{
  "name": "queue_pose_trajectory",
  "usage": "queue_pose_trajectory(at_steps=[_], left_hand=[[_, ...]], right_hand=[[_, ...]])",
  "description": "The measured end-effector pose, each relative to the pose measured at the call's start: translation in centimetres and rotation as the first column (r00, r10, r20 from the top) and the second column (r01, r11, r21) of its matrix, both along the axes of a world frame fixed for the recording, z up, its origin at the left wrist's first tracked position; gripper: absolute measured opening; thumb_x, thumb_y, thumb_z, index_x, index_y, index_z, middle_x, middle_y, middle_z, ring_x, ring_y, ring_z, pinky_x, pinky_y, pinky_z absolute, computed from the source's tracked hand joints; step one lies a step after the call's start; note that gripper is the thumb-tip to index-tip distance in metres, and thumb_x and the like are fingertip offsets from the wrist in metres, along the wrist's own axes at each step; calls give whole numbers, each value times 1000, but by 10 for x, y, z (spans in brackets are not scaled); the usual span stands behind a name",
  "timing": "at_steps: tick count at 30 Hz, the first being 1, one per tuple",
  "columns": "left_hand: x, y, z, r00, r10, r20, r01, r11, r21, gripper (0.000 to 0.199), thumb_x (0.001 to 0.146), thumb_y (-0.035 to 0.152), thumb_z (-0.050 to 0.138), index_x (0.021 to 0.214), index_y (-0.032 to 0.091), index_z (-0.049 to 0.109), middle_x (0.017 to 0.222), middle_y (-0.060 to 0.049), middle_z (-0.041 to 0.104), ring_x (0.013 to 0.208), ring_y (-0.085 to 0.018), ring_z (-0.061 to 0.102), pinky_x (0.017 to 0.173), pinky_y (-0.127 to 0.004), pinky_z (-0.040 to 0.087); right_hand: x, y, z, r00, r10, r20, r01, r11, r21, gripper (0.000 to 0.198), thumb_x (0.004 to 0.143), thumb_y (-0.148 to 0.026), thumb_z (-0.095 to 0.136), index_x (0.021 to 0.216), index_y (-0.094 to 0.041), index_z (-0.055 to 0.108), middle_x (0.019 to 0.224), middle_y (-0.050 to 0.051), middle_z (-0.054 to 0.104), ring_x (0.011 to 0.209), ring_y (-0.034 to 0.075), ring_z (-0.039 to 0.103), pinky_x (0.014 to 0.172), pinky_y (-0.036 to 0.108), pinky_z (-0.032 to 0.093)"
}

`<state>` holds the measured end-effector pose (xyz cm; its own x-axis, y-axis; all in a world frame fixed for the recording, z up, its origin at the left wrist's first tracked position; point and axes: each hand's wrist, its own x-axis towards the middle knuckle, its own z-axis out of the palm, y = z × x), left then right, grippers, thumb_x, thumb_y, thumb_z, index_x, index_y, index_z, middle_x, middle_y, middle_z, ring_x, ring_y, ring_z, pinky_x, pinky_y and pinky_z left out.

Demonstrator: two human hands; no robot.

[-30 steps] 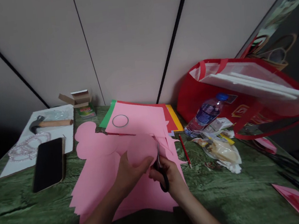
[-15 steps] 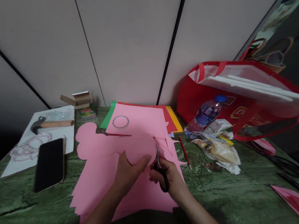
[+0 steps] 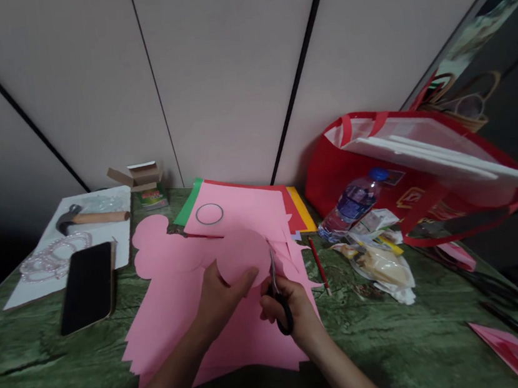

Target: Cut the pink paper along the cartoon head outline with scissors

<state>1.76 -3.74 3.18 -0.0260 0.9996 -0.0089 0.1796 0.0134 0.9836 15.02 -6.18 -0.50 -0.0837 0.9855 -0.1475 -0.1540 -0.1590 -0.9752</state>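
My left hand point(image 3: 224, 293) pinches a rounded piece of pink paper point(image 3: 243, 252), thumb on top and the other fingers beneath it. In my right hand point(image 3: 289, 307) is a pair of scissors point(image 3: 282, 304) with black handles, its blades pointing away from me along the paper's right edge. A narrow pink strip curls beside the blades. Under both hands lie pink paper sheets point(image 3: 171, 324), with round pink cut-outs point(image 3: 150, 232) at their upper left. Whether the blades are fully closed is hard to make out.
On the left are a phone point(image 3: 87, 287), a beaded string point(image 3: 56, 256), a hammer point(image 3: 94, 217) and a small open box point(image 3: 149, 185). A thin ring point(image 3: 209, 213) lies on paper behind. To the right are a red pencil point(image 3: 319, 265), a bottle point(image 3: 352, 204), wrapped food point(image 3: 383, 263) and a red bag point(image 3: 330, 160).
The view has shifted slightly. Both hands stay in nearly the same place, with the round paper turned a little and the scissors still at its right edge.
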Motion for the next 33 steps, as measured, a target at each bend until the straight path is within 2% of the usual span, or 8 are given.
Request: queue_pose_trajectory(at_steps=[5,10,16,20,25,33], left_hand=[[-1,1,-1,1000,-3,19,3,1000,5,14,68,28,65,71,14,62,55,2,61,49,-12,55,45,-22,42],[0,1,-3,1000,-21,16,22,1000,-7,17,68,26,65,80,14,62,69,-2,68,58,-15,60,46,-22,44],[0,1,-3,995,-97,33,99,994,-50,23,67,24,65,86,13,64,80,-6,71,71,-20,66,55,-26,50],[1,1,-3,993,-105,48,107,994,-37,24,67,24,65,88,13,65,83,-7,72,77,-21,66,63,-29,52],[0,0,-4,996,-93,11,94,995,-46,22,67,25,65,84,12,64,76,-6,71,69,-20,65,54,-27,50],[0,1,-4,998,-70,1,70,997,-42,19,67,25,65,82,13,63,76,-5,70,69,-19,64,51,-25,47]], right_hand=[[0,0,-6,1000,-12,-6,12,1000,-6,18,61,-27,67,64,-17,52,45,-8,49,39,9,47,39,20,35],[1,1,-6,1000,-16,5,16,1000,10,24,61,-32,72,68,-17,54,49,-6,52,44,10,47,43,21,35],[5,3,-4,999,-32,17,30,997,74,28,57,-28,78,65,-16,54,53,-7,47,49,8,38,48,22,31],[6,4,-9,999,-34,28,31,995,99,28,59,-30,78,66,-17,55,55,-6,47,51,9,39,49,22,31],[6,4,-11,997,-29,69,22,994,102,27,61,-34,75,67,-17,55,56,-4,53,51,11,44,49,24,33],[4,2,-7,996,-44,76,39,997,67,25,63,-36,71,65,-18,53,51,-4,54,46,11,47,45,23,36]])
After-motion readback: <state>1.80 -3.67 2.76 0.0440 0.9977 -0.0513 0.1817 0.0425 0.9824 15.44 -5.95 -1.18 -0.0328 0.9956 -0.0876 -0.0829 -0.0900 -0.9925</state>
